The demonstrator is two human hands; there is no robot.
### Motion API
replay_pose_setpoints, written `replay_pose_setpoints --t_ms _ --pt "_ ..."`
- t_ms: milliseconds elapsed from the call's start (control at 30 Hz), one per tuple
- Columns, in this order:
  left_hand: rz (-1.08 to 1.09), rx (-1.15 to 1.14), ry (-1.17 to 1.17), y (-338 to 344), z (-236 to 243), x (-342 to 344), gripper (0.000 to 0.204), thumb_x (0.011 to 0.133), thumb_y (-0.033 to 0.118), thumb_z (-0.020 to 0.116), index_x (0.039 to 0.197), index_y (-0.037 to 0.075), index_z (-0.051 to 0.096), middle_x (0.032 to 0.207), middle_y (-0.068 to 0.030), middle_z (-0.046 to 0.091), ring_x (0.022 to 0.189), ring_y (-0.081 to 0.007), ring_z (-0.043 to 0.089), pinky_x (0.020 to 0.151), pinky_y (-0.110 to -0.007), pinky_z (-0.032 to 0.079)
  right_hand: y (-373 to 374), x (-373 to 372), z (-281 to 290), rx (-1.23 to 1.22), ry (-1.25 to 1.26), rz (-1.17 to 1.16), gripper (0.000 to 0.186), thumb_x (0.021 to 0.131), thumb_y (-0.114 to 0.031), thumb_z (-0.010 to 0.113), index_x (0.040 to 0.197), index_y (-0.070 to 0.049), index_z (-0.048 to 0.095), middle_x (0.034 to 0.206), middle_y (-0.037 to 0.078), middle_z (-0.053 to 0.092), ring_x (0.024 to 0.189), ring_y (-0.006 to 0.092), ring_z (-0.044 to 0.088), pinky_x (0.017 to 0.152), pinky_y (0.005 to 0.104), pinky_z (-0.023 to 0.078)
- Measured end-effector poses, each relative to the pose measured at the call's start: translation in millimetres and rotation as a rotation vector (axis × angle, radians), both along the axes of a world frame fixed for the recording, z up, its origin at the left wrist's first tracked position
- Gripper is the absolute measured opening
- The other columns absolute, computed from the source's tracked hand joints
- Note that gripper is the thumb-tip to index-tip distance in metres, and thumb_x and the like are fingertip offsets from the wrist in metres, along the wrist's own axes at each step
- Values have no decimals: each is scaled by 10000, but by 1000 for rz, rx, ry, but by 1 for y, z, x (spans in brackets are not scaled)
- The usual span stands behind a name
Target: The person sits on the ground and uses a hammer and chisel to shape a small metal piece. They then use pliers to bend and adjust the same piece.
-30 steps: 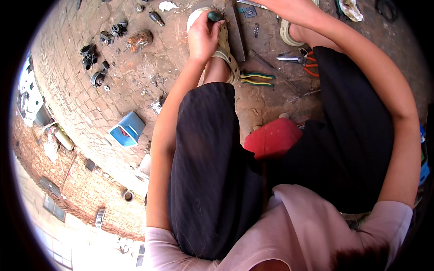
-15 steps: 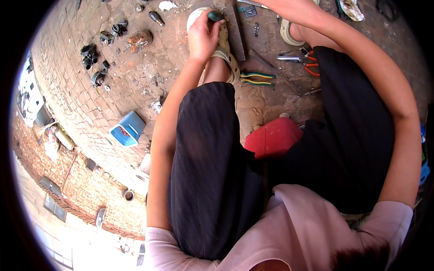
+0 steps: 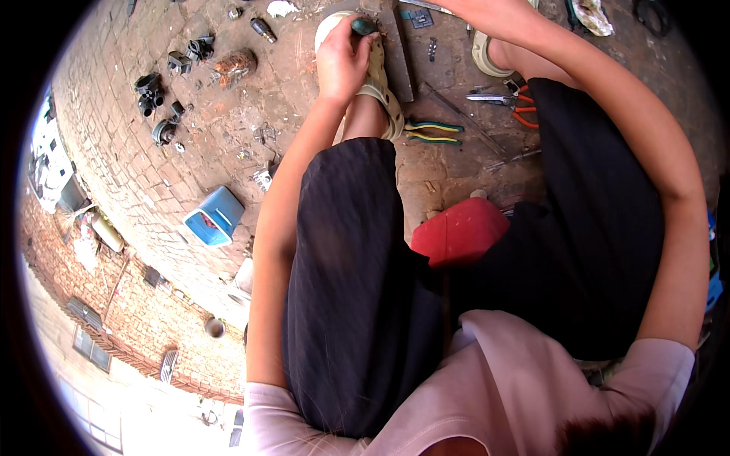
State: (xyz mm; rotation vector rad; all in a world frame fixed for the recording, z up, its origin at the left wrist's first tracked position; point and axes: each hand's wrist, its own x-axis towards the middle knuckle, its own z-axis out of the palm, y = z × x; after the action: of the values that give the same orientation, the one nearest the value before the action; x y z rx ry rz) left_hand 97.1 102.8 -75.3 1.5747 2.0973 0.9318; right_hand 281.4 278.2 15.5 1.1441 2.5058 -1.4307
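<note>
My left hand (image 3: 344, 64) grips a small, rounded dark green object (image 3: 363, 26), perhaps a handle, over my cream clog (image 3: 379, 99) at the top middle. A dark flat metal piece (image 3: 401, 68) lies beside that shoe. My right hand (image 3: 456, 6) is mostly cut off at the top edge, near a thin silver item (image 3: 426, 5); its fingers cannot be made out. Below the clog lie yellow-green handled pliers (image 3: 433, 137), a long thin rod (image 3: 464, 121) and orange-handled shears (image 3: 523, 115).
Several dark metal parts (image 3: 150, 95) are scattered on the paved ground at left, with a rusty lump (image 3: 236, 67). A blue container (image 3: 226, 204) stands further down. A red plastic object (image 3: 460, 232) sits between my legs. A brick surface (image 3: 122, 304) runs along the far left.
</note>
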Motion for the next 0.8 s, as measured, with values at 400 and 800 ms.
replay_pose_setpoints --t_ms 400,800 --pt "9 -22 -52 -1 1 1 283 811 89 736 1070 40 635 894 -163 690 795 -337 677 729 -394 538 -1 -1 -2 9 14 4 521 925 -485 579 807 14 668 641 195 621 646 344 659 613 431 486" --pt "2 -14 -63 0 -1 1 275 817 94 733 1069 49 631 893 -161 686 801 -341 674 731 -393 538 0 0 -5 33 16 10 534 916 -499 581 803 15 668 645 211 616 653 356 659 618 438 489"
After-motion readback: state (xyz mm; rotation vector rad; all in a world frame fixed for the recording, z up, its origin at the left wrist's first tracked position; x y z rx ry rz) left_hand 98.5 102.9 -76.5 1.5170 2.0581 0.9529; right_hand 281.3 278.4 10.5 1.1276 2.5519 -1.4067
